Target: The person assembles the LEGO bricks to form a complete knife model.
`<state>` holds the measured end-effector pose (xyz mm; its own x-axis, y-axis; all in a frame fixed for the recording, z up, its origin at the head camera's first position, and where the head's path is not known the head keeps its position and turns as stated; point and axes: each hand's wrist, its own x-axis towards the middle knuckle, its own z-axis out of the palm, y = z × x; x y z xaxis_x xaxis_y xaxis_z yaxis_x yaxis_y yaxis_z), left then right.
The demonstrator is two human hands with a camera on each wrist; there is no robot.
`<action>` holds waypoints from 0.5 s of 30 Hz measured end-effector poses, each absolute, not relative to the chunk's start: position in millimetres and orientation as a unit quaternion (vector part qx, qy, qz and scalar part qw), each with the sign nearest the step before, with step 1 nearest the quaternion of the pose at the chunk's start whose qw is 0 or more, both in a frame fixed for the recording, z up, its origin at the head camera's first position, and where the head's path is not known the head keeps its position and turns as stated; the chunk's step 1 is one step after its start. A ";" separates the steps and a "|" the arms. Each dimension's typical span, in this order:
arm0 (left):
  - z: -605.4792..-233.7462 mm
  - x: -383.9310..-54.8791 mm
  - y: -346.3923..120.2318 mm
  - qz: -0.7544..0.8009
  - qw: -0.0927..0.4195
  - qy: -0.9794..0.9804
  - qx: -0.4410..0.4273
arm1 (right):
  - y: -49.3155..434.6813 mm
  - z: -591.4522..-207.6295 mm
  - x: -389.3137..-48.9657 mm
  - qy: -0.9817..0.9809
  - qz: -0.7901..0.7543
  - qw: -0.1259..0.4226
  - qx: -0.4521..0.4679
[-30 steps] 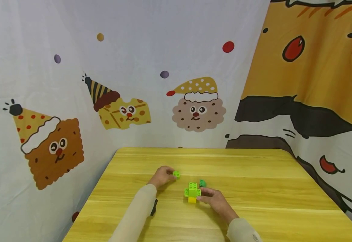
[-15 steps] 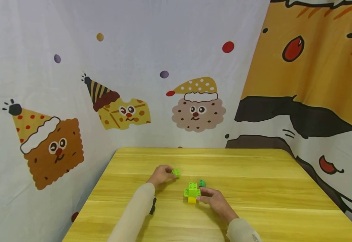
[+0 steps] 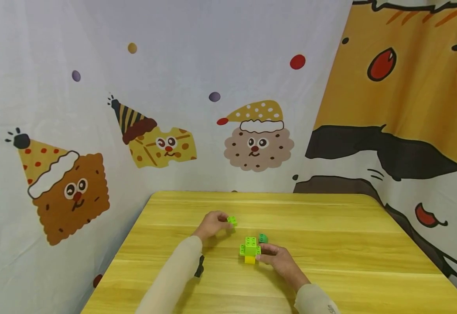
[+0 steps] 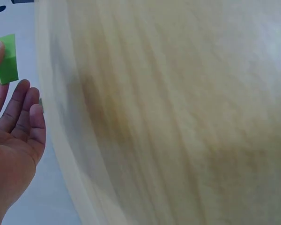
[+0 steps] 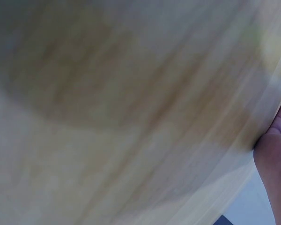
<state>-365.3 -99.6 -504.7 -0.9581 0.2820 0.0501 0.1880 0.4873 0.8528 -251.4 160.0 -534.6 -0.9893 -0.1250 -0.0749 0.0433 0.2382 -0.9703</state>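
My left hand [image 3: 214, 224] pinches a small lime-green toy building brick [image 3: 232, 221], studs showing, over the far middle of the table. In the left wrist view the thumb lies on one side of this brick [image 4: 8, 60], and the other fingers are spread below it. Nearer me stands a stacked brick build [image 3: 250, 247], lime green on top with a lime-green brick out to each side and a yellow base. The right hand [image 3: 278, 260] grips its right side between thumb and fingers. In the right wrist view only part of that hand [image 5: 276, 145] shows at the edge.
A darker green brick [image 3: 263, 238] with a rounded side lies just behind the build, near my right fingers. The wooden table [image 3: 350, 244] reaches back to a printed cartoon cloth [image 3: 197, 65]. A small black object [image 3: 199, 267] shows along the left sleeve's edge.
My left hand has moved a little away from me and to the right, carrying the lime-green brick, which now tilts. The right hand and the build have stayed in place.
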 end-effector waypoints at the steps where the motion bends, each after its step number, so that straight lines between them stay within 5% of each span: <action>1: -504.3 -365.8 -99.3 0.491 0.047 0.859 0.141 | 159.9 -534.6 -251.4 0.784 -0.617 0.068 -0.025; 15: -491.5 -361.1 -97.1 0.522 0.062 0.840 0.131 | 160.5 -533.5 -251.1 0.783 -0.616 0.081 -0.024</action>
<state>-361.1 -97.1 -491.5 -0.9579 0.2853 0.0321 0.1552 0.4203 0.8940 -251.1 160.5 -533.5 -0.9858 -0.1376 -0.0960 0.0610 0.2392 -0.9691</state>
